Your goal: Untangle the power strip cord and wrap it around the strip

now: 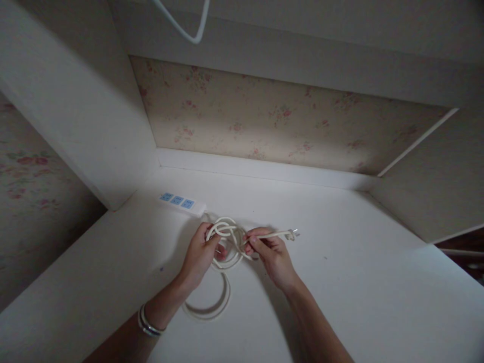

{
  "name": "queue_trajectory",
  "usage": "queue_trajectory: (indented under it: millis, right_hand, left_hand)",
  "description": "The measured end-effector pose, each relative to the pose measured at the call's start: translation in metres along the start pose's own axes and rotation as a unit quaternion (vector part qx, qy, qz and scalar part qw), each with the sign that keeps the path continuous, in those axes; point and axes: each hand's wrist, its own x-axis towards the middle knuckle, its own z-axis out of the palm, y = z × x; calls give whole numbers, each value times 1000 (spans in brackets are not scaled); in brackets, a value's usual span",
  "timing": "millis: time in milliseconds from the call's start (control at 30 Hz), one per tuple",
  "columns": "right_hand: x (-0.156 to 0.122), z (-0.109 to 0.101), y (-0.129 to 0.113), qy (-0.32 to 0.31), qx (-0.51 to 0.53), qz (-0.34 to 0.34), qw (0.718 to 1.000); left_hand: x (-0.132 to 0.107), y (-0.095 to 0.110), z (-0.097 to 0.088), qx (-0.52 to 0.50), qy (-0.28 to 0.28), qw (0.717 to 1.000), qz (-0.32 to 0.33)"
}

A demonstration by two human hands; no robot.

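A white power strip [180,203] with three blue socket faces lies on the white desk top, its cord leaving the right end. Loops of that cream power cord [235,263] are bunched up between my hands. My left hand [201,252] is closed round the left side of the loops, thumb on top. With thumb and fingers, my right hand [273,257] pinches the cord near its plug end. The plug [292,234] sticks out to the right with its metal prongs bare. One loose loop of cord rests on the desk below the hands.
The white desk top [355,282] runs up to a low back ledge [264,169] and floral wallpaper. White panels stand at left [91,101] and right [442,181]. A white cable [185,33] hangs from above at the top.
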Motion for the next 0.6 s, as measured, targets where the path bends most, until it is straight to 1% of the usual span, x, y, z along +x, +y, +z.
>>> queue_trajectory:
  millis: [133, 233, 300, 467, 533, 600]
  right_hand:
    - [0, 5, 5, -21, -33, 25, 999]
    - [2, 7, 7, -25, -61, -3, 998]
    - [3, 7, 9, -8, -98, -24, 995]
    - [3, 2, 12, 53, -200, -80, 975]
    - [2, 0, 10, 63, -215, -95, 970]
    - [2, 0, 8, 70, -224, -108, 966]
  left_hand:
    - [-2, 5, 1, -20, -13, 1000, 9]
    - [-4, 8, 2, 1, -16, 1000, 18]
    - [-5, 9, 3, 16, -31, 999, 10]
    - [-7, 9, 2, 43, -113, 993, -16]
    - [-7, 6, 1, 62, -132, 989, -13]
    - [-8, 4, 0, 104, -135, 985, 6]
